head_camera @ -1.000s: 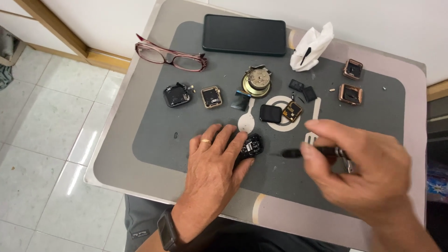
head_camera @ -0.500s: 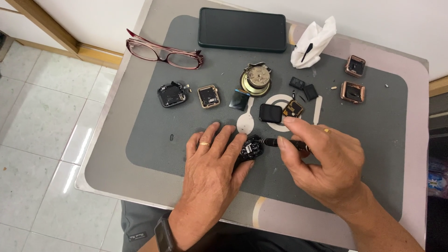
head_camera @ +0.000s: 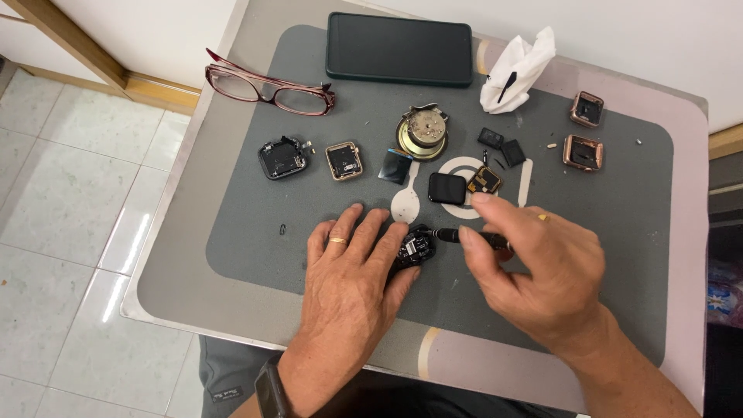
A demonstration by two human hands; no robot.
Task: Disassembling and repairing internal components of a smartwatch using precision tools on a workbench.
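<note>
Your left hand (head_camera: 352,282) lies flat on the dark grey work mat (head_camera: 248,232), fingers spread, a gold ring on one finger, and its fingertips pin down a small black opened watch body with exposed circuitry (head_camera: 414,246). Your right hand (head_camera: 542,271) sits just beside it, thumb and forefinger pinched around a slim black-handled screwdriver (head_camera: 464,236) whose tip points at that watch body.

Just above your hands lie a white spoon-shaped pry tool (head_camera: 406,203), a black square screen panel (head_camera: 447,188) and a small gold-framed circuit module (head_camera: 484,180). Further up stands a round brass clock movement (head_camera: 422,131), with a gold-cased square watch body (head_camera: 344,160) and a black square watch case (head_camera: 282,158) to its left. Two rose-gold square watch cases (head_camera: 582,131) rest well apart at the mat's right edge. At the far edge sit red-framed spectacles (head_camera: 267,87), a dark rectangular phone lying face down (head_camera: 399,48) and a crumpled white tissue (head_camera: 518,70).
</note>
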